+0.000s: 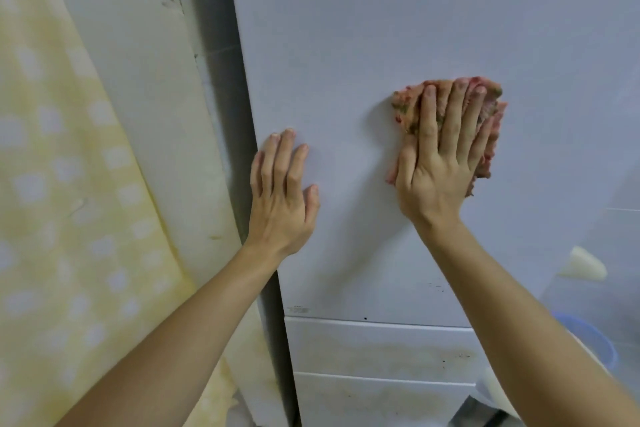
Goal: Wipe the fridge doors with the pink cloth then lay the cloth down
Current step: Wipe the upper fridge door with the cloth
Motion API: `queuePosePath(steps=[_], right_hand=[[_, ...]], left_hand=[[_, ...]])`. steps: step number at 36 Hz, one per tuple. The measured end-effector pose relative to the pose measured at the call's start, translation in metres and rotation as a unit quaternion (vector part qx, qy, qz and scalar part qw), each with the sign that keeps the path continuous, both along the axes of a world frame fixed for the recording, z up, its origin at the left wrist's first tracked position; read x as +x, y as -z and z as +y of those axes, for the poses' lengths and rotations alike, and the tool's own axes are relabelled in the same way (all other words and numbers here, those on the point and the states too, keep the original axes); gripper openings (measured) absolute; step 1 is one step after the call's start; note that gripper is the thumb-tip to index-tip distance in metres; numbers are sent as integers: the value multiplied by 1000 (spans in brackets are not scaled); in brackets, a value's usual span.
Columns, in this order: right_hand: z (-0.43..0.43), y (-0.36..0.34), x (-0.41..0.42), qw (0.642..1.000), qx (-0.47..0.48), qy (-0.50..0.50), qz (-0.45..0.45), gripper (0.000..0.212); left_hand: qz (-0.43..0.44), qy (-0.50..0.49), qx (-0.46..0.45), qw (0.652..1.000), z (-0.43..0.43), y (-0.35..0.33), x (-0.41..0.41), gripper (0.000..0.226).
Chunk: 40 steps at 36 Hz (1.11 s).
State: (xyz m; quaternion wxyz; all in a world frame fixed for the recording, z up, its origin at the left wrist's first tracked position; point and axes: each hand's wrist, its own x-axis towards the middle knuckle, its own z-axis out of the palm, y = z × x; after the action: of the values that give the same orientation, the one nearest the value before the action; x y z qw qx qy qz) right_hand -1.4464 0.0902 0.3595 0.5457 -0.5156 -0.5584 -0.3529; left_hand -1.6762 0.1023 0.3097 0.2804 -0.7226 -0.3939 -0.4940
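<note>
The white upper fridge door (398,28) fills most of the view. My right hand (440,156) presses the bunched pink cloth (493,114) flat against that door with straight, spread fingers. The cloth shows around my fingertips and along the right side of the hand. My left hand (282,194) lies flat on the same door near its left edge, fingers straight and pointing up, holding nothing. Below the upper door sit two lower drawer fronts (374,347), stained and speckled.
A grey gap and a white wall (145,80) run along the fridge's left side. A yellow checked curtain (62,201) hangs at the far left. A blue plastic tub (599,340) and a white object (581,265) sit at the lower right.
</note>
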Motion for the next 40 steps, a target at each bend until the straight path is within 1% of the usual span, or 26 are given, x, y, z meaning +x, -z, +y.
queuePosePath(steps=[2,6,8,16,21,25,31,36,40], right_hand=[[1,11,-6,1000,9,-2,-10,52],[2,69,-10,995,12,-6,-104,55],[2,95,-13,992,11,-5,-124,52],[7,113,-21,993,50,-11,-106,49],[14,136,-16,985,75,6,-155,51],[20,137,-16,983,96,10,-156,52],[19,152,-31,988,72,-14,-134,57],[26,180,-50,984,99,-2,-150,56],[27,179,-57,984,100,-4,-145,54]], left_hand=[[-9,-2,-1,1000,2,10,-1,68],[-1,-3,12,1000,11,37,-4,63],[-4,2,25,1000,16,50,-5,59],[-11,18,79,997,28,88,-8,55],[-2,-38,103,994,32,116,-24,59],[-19,-54,125,991,41,135,-51,58],[-41,-77,110,990,51,170,-77,59],[-56,-67,76,993,55,194,-91,61],[-68,-68,77,992,60,200,-95,65]])
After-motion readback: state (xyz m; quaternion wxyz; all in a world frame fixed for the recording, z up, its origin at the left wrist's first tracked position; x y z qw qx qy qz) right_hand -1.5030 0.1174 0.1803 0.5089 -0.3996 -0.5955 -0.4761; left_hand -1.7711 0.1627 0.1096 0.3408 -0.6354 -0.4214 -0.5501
